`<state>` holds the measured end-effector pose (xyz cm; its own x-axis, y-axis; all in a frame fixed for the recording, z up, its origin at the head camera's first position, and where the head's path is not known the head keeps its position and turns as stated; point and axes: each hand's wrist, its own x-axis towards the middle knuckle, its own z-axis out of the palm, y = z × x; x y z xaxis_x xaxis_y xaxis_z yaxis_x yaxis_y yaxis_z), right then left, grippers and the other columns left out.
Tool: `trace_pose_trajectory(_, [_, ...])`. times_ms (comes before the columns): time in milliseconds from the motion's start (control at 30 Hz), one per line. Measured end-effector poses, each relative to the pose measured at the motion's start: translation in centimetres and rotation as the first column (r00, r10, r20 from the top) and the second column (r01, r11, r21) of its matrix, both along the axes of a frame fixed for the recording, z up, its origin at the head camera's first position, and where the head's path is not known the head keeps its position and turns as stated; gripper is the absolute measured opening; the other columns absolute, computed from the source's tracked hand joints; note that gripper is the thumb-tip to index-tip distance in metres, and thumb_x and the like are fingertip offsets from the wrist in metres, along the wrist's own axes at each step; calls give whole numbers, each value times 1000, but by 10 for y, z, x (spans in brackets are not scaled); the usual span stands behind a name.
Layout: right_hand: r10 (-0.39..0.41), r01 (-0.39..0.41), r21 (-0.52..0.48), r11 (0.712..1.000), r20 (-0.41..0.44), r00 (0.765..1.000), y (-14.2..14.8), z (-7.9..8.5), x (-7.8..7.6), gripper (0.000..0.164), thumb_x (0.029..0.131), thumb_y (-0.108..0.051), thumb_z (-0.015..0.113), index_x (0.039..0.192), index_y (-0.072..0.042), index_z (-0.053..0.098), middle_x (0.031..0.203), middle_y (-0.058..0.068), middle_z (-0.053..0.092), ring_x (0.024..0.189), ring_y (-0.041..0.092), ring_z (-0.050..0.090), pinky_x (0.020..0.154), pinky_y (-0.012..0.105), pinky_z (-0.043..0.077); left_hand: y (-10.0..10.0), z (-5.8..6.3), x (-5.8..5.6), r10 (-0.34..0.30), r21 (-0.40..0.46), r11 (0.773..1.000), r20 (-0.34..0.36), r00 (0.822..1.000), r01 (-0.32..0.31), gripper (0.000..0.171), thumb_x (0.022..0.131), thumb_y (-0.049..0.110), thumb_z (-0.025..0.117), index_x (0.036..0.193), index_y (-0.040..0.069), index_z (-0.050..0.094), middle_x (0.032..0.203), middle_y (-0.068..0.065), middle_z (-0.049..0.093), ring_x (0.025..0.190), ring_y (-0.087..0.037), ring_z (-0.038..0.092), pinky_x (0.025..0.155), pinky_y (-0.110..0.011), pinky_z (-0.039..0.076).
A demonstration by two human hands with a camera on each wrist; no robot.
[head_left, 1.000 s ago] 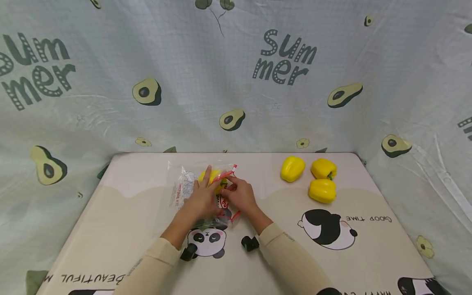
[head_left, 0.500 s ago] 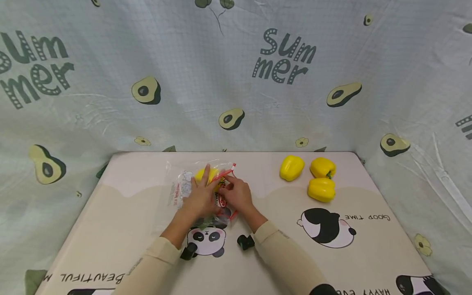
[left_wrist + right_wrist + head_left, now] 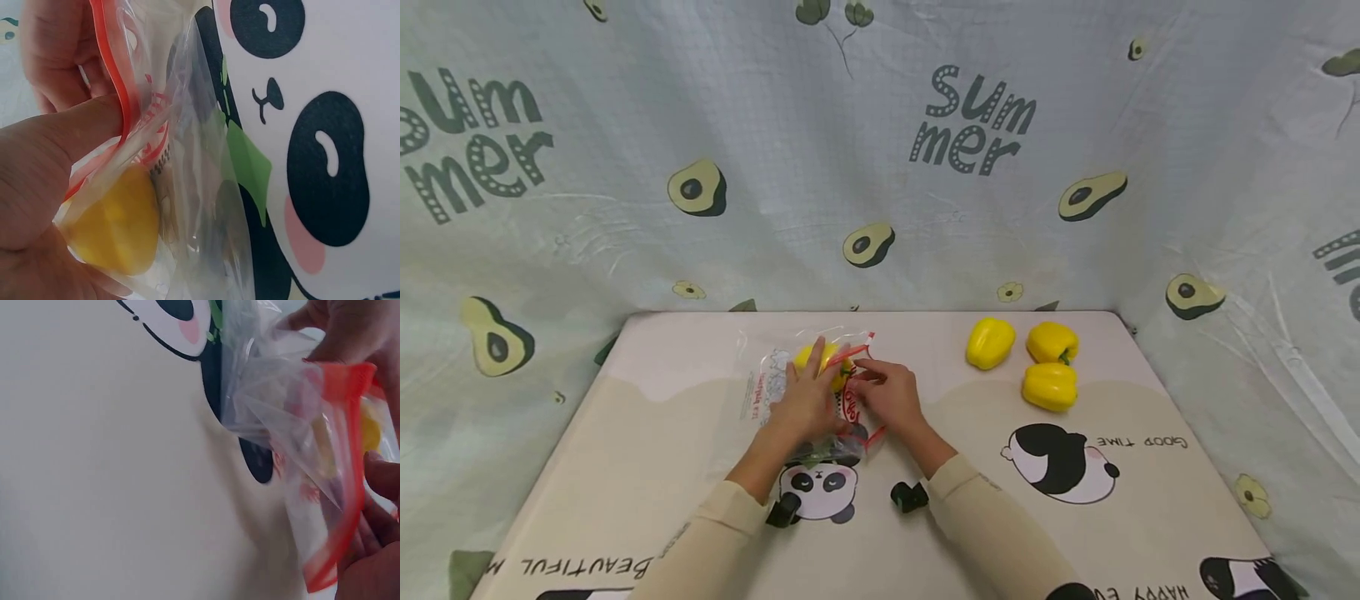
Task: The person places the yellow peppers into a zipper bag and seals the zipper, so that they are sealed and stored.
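Four yellow bell peppers show: one bagged pepper (image 3: 119, 228) inside the single clear bag (image 3: 767, 379), and three loose ones, a lone pepper (image 3: 990, 343) near two that look in contact, the back pepper (image 3: 1053, 342) and the front pepper (image 3: 1049, 387). Both hands are at the bag: the left hand (image 3: 805, 408) lies spread over it, fingers straight, thumb at its red rim (image 3: 112, 62); the right hand (image 3: 891, 396) pinches that rim. Two black devices (image 3: 910, 497) sit at the wrists. Since half a second ago the right one has shifted slightly rightward; the loose peppers keep their arrangement. The far edge of the tabletop (image 3: 940, 525) runs just behind bag and peppers, whose group sits near the far right corner; a stretch of tabletop separates bag from loose peppers, with broad room left of the bag.
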<state>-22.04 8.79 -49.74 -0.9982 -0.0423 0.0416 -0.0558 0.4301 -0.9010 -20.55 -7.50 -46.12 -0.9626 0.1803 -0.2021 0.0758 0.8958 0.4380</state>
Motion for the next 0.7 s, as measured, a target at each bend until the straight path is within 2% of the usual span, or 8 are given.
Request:
trace_pose_trajectory(167, [11,-3,-189,982,42,999,16,8,0,30,95,-6,74,125,-5,76,109,14,79,91,20,78,80,29,65,-1,-1,0,10,9,1000,9,1000,-10,110,74,33,95,164,29,32,178,-1,-10,157,-62,2,96,-92,30])
trace_pose_trajectory(233, [10,4,-233,973,56,998,23,13,-1,30,95,-5,74,125,-4,75,111,15,78,93,20,79,80,29,65,-2,-1,1,13,10,1000,10,1000,-13,111,74,33,95,165,30,32,178,-1,-10,157,-62,3,97,-91,31])
trace_pose_trajectory(367, [6,5,-264,965,42,999,39,20,-4,30,94,-2,75,124,1,75,114,19,78,94,24,80,80,29,65,-3,-1,1,12,10,1000,4,1000,-12,113,74,32,95,166,31,29,179,-2,-9,156,-63,3,97,-91,31])
trace_pose_trajectory(700, [-5,16,-255,967,44,999,81,36,-3,32,94,0,73,126,4,72,124,23,74,101,25,78,85,29,64,0,-1,0,-2,25,1000,-8,1000,2,114,75,31,94,166,32,27,178,-2,-11,156,-62,1,97,-91,29])
